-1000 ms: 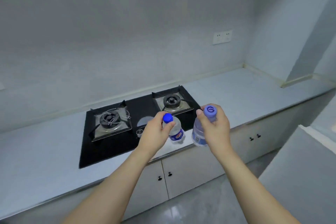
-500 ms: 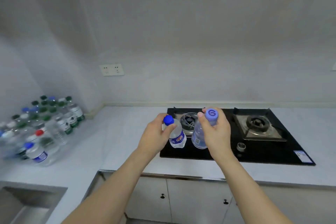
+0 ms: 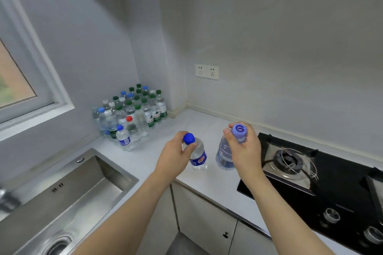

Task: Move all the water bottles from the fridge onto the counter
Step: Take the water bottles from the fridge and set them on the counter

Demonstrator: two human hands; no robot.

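Both hands hold a bottle by the neck; the left hand (image 3: 176, 154) has fingers and thumb curled just under the dark blue cap of a small bottle (image 3: 198, 156), and the right hand (image 3: 245, 151) is wrapped round the top of a larger bottle (image 3: 224, 155) with a pale purple cap; neither hand is loosening, and both bottles hang upright, side by side but apart, above the white counter (image 3: 209, 182); whether either base touches the surface I cannot tell.

Only the head view is given; in it the hands sit near the middle, the stove (image 3: 323, 174) lies at about 4 o'clock from them, the sink (image 3: 68, 192) at about 8 o'clock, and a packed cluster of bottles (image 3: 132, 116) stands in the corner at about 10 o'clock, under the window (image 3: 22, 80); a wall socket (image 3: 206, 71) is at 12 o'clock.

What has changed within the last second is the outlook, not the hold; a second ago the view faced the stove with bare counter beyond, half a second ago the cluster showed at the far left edge, and now it sits well inside the frame, nearer the hands; the grips look the same throughout.

My judgement is that the person has turned towards the stack and these two bottles are about to join it; the fridge is out of sight, so how many remain there cannot be judged.
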